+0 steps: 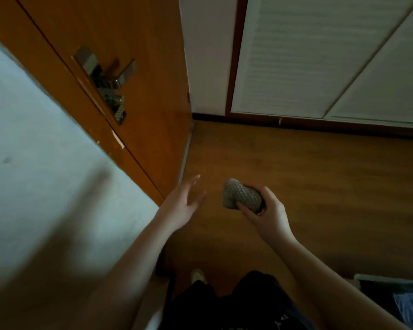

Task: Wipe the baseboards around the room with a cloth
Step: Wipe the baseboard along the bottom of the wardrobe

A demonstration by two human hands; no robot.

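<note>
Cloth [243,196], grey and knobbly, sits bunched in the right hand [266,211], fingers curled around it; left hand [181,206] spread, touching nothing.

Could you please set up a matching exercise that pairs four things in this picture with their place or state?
Things:
1. cloth
2. left hand
3. door handle
4. baseboard

Places or states:
A. along the foot of the far wall
B. open, holding nothing
C. bunched in the right hand
D. on the wooden door

Pairs: 1-C, 2-B, 3-D, 4-A
</note>
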